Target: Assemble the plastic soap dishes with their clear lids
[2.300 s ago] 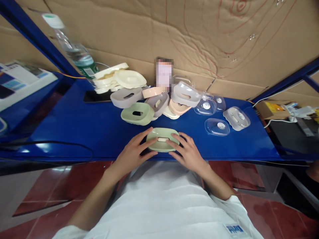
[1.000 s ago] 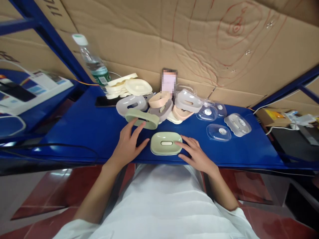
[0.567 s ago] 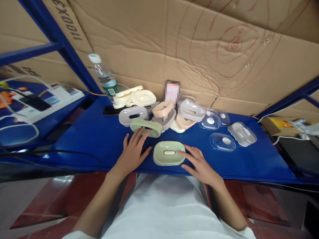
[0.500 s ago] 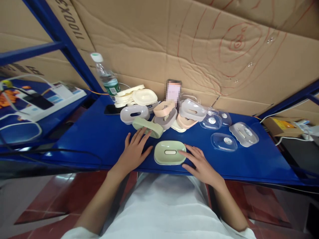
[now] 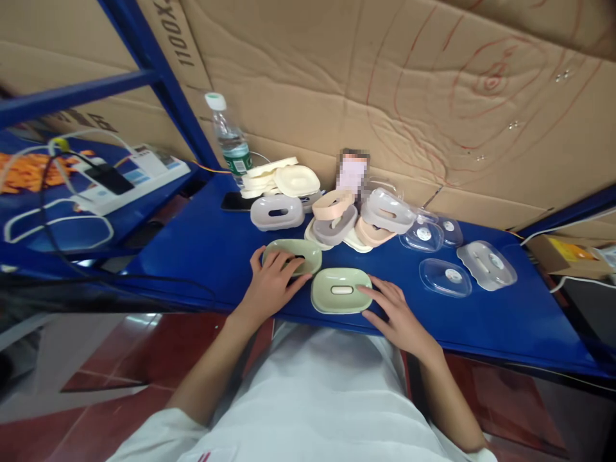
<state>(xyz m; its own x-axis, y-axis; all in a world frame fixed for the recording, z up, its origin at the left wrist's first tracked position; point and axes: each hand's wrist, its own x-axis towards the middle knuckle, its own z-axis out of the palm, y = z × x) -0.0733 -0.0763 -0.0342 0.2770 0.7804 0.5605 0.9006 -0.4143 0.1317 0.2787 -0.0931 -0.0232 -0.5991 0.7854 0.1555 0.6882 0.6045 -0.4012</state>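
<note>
A pale green oval soap dish [image 5: 341, 301] with a pill-shaped white piece at its centre lies near the table's front edge. My right hand [image 5: 397, 317] touches its right side, fingers stretched apart, one fingertip over the rim. Just behind and to the left is a second green soap dish part [image 5: 310, 250] with a dark slot in its middle, lying flat. My left hand [image 5: 272, 279] has its fingers curled over that part's near side and inside, its thumb by the front right edge. The fingers partly cover the slot.
Cream trays [image 5: 297, 181], a grey slotted dish [image 5: 278, 213] and a peach ring [image 5: 333, 205] are heaped behind. A water bottle [image 5: 233, 144] and a phone [image 5: 353, 174] stand at the back. Clear lids [image 5: 445, 277] and a grey dish [image 5: 486, 264] lie on the right.
The slotted green part has gone from tilted on its side to lying flat with its hollow facing up, my left hand now curled over it. My right hand stays at the other dish. The view has shifted.
</note>
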